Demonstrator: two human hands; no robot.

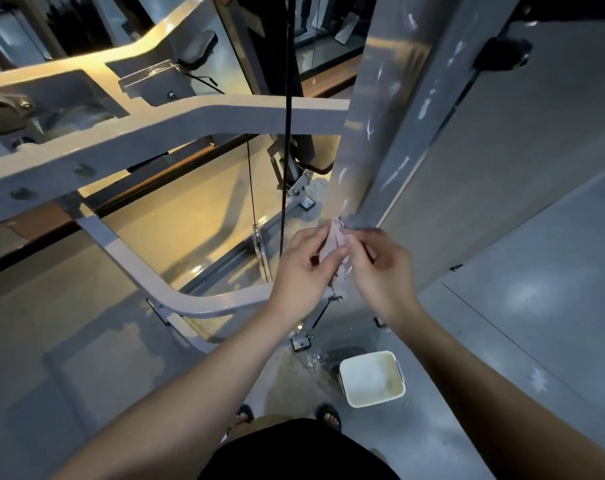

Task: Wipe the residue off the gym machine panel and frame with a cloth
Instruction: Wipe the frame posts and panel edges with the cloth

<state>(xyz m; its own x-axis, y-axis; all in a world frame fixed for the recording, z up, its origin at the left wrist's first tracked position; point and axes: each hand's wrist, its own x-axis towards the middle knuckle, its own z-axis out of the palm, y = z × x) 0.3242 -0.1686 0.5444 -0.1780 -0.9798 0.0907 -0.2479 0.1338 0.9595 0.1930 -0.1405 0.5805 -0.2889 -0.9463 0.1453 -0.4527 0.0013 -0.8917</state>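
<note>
Residue (423,107) streaks grey panel (370,64); white tub (377,398) on glossy floor (536,323).

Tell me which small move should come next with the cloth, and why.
Probably press the cloth onto the grey panel just above: left hand and right hand both pinch it bunched, and white residue streaks show on that panel.

frame (197,114): painted metal, smooth and glossy
panel (380,98): smooth grey surface, faint sheen, streaked with whitish smears
cloth (335,244): soft fabric, crumpled, matt
tub (375,399): white plastic, matt
floor (536,323): smooth, lightly glossy
cable (287,98): black, matt
</note>
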